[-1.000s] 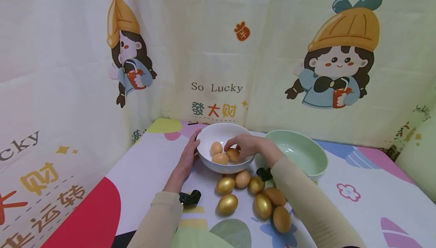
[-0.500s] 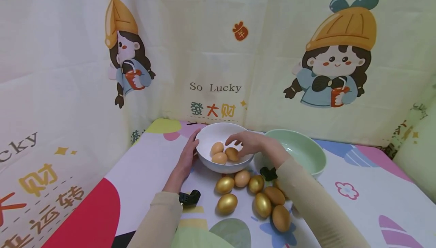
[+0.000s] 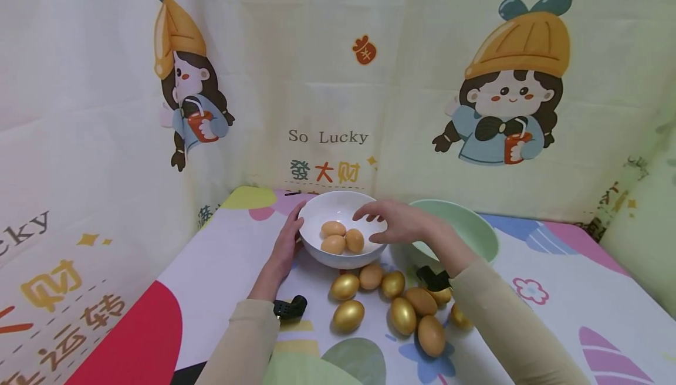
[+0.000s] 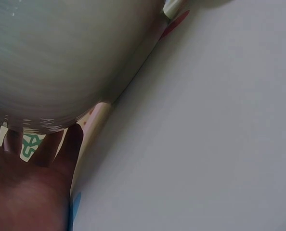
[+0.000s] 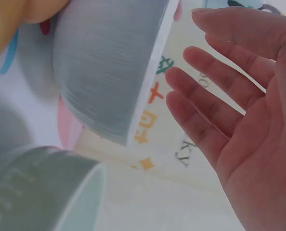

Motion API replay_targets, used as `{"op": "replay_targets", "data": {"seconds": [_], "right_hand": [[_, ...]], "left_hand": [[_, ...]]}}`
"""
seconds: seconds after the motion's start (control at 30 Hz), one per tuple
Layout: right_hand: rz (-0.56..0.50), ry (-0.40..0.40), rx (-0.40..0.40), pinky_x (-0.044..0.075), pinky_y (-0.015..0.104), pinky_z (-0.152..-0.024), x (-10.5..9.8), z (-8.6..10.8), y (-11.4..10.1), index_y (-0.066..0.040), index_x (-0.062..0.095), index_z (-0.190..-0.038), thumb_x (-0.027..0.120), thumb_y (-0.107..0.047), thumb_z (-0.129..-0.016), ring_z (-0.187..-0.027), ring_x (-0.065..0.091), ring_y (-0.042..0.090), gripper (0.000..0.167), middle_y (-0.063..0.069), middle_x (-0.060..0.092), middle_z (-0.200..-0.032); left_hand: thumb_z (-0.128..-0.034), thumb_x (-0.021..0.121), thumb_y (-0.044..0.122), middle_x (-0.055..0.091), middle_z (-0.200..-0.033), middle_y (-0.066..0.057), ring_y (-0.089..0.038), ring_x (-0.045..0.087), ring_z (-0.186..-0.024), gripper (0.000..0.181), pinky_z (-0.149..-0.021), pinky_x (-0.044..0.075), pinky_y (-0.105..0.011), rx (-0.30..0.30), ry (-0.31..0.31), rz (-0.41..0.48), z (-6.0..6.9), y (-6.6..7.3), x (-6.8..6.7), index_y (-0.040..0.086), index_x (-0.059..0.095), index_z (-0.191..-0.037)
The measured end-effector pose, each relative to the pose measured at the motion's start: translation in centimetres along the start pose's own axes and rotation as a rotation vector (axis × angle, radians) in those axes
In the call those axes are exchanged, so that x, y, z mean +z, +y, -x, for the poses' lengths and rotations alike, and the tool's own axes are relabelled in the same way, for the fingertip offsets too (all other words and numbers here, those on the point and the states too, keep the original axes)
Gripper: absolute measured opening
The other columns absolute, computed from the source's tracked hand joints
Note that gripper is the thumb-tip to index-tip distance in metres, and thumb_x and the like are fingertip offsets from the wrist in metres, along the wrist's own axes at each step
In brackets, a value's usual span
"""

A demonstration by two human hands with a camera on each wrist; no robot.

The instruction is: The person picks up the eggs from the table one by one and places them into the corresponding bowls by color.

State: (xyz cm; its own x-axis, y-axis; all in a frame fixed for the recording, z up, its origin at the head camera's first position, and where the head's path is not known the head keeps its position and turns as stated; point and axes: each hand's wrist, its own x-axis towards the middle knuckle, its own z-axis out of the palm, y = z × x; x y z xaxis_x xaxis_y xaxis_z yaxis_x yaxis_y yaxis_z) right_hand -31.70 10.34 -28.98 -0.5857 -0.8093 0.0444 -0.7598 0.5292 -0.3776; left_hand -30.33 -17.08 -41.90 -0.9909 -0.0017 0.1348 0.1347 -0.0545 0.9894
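Note:
Three brown eggs (image 3: 334,244) lie together in the white bowl (image 3: 344,260). My left hand (image 3: 285,243) rests against the bowl's left side, its fingers spread along the outer wall; the left wrist view shows the fingertips touching the bowl (image 4: 61,62). Over the bowl's right rim hovers my right hand (image 3: 396,221), fingers parted and holding nothing. In the right wrist view the empty palm of the right hand (image 5: 258,106) faces the bowl (image 5: 109,62), apart from it.
Gold eggs (image 3: 348,316) and brown eggs (image 3: 431,335) lie loose in front of the white bowl. A green bowl (image 3: 488,238) stands just right of it, partly behind my right forearm. A printed cloth (image 3: 412,97) hangs behind the table.
My right hand has let go of a brown egg inside the white bowl and moved up and right. The eggs in the bowl have shifted slightly. My left hand stays on the bowl.

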Motion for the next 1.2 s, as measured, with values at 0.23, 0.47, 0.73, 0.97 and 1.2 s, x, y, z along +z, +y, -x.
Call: {"op": "replay_targets", "data": {"seconds": [0.23, 0.47, 0.73, 0.97, 1.2], "right_hand": [[0.051, 0.025, -0.028, 0.051, 0.041, -0.093, -0.3, 2.3, -1.7, -0.015, 0.063, -0.131, 0.072, -0.010, -0.088, -0.115, 0.061, 0.022, 0.044, -0.005, 0.064, -0.125], [0.093, 0.026, -0.040, 0.049, 0.043, -0.097, -0.3, 4.8, -2.4, -0.015, 0.063, -0.132, 0.072, -0.012, -0.089, -0.114, 0.061, 0.021, 0.044, -0.005, 0.062, -0.129], [0.095, 0.050, -0.060, 0.050, 0.043, -0.096, 0.2, 7.7, -2.0, -0.016, 0.064, -0.131, 0.072, -0.009, -0.089, -0.112, 0.059, 0.015, 0.044, -0.007, 0.063, -0.127], [0.099, 0.038, -0.032, 0.050, 0.040, -0.097, 1.2, 9.6, -2.0, -0.020, 0.064, -0.130, 0.073, -0.011, -0.087, -0.112, 0.058, 0.009, 0.044, -0.011, 0.062, -0.128], [0.054, 0.030, -0.064, 0.051, 0.038, -0.092, 2.5, 11.8, -1.8, -0.019, 0.066, -0.126, 0.073, -0.019, -0.091, -0.104, 0.059, 0.009, 0.035, -0.011, 0.064, -0.120]], "left_hand": [[-0.1062, 0.036, 0.037, 0.032, -0.161, 0.001, -0.030, 0.033, -0.144, 0.053, -0.116, 0.026, -0.054, -0.003, -0.005, 0.008, 0.0, 0.0, -0.2, 0.033, 0.031, -0.159], [-0.1071, 0.035, 0.036, 0.031, -0.161, 0.001, -0.031, 0.033, -0.144, 0.052, -0.116, 0.025, -0.055, 0.001, -0.016, 0.009, -0.2, 0.2, -0.3, 0.033, 0.030, -0.159], [-0.1073, 0.035, 0.036, 0.032, -0.161, 0.002, -0.030, 0.034, -0.143, 0.051, -0.115, 0.026, -0.054, 0.005, -0.013, 0.013, -0.3, 0.3, -0.2, 0.034, 0.032, -0.158], [-0.1070, 0.035, 0.037, 0.030, -0.161, 0.002, -0.030, 0.033, -0.143, 0.052, -0.116, 0.025, -0.055, 0.011, -0.020, 0.020, -0.3, 0.4, -0.2, 0.033, 0.031, -0.159], [-0.1065, 0.036, 0.038, 0.030, -0.161, 0.002, -0.030, 0.033, -0.143, 0.053, -0.115, 0.026, -0.054, -0.011, -0.010, 0.011, -0.1, 0.0, -0.2, 0.033, 0.030, -0.159]]}}
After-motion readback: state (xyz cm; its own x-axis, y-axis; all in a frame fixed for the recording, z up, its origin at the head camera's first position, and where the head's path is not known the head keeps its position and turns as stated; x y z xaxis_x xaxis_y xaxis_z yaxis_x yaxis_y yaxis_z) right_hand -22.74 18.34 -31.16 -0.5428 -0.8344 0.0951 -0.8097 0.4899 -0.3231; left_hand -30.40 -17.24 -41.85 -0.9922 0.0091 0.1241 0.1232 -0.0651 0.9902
